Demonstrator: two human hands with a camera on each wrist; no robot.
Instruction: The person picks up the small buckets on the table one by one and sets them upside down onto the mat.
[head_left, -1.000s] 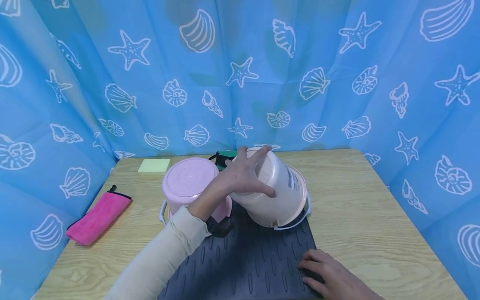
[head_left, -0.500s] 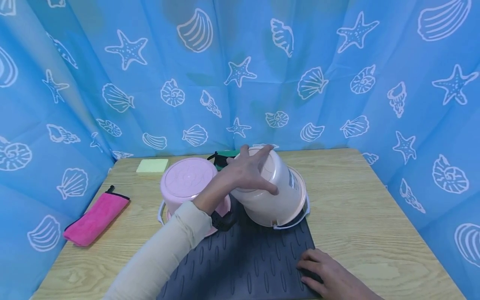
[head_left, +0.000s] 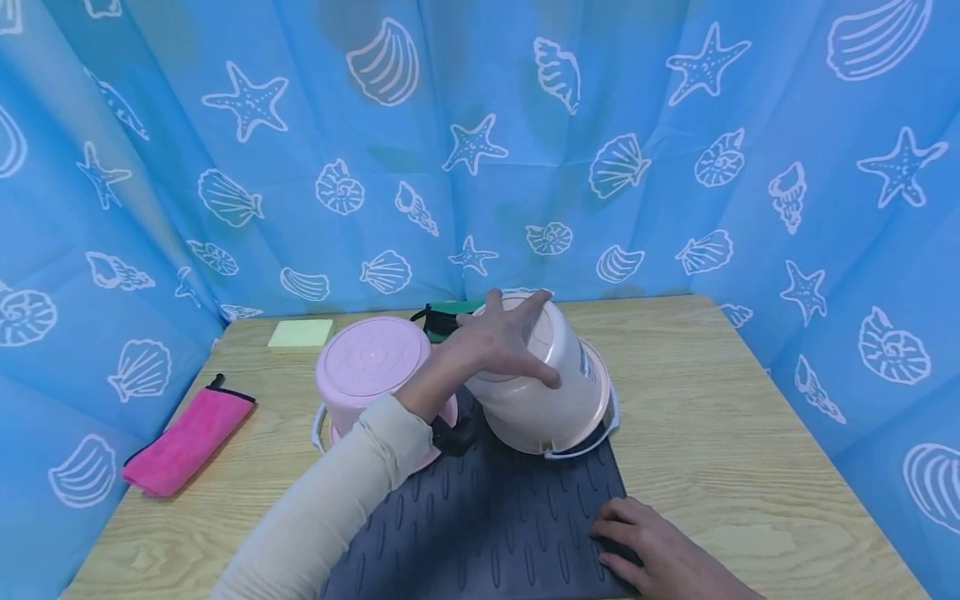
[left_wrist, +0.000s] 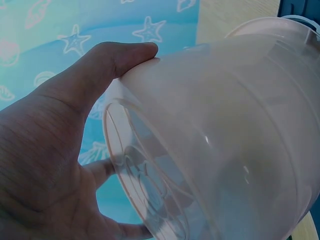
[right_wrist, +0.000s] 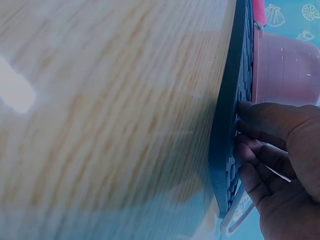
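Note:
In the head view, a pale peach bucket (head_left: 551,408) leans bottom-up on a dark ribbed mat (head_left: 480,533), its mouth facing down and right. My left hand (head_left: 498,337) spans its base, thumb on the near side. The left wrist view shows the thumb (left_wrist: 132,56) pressed on the bucket wall and the fingers around the base's other side. A pink bucket (head_left: 375,358) stands upside down just left of it, partly behind my left forearm. My right hand (head_left: 656,546) rests at the mat's right edge, fingers loosely bent, fingertips touching the mat's surface in the right wrist view.
A pink cloth pouch (head_left: 187,442) lies on the left of the wooden table (head_left: 720,400). Near the back edge are a pale yellow sponge (head_left: 300,333) and a green and black item (head_left: 444,321), mostly hidden behind the buckets. A blue shell-patterned curtain (head_left: 420,150) surrounds the table.
My left hand and the base of the peach bucket have shifted slightly right, tipping the bucket a little more upright. The right hand stays on the mat. The head view has shifted slightly.

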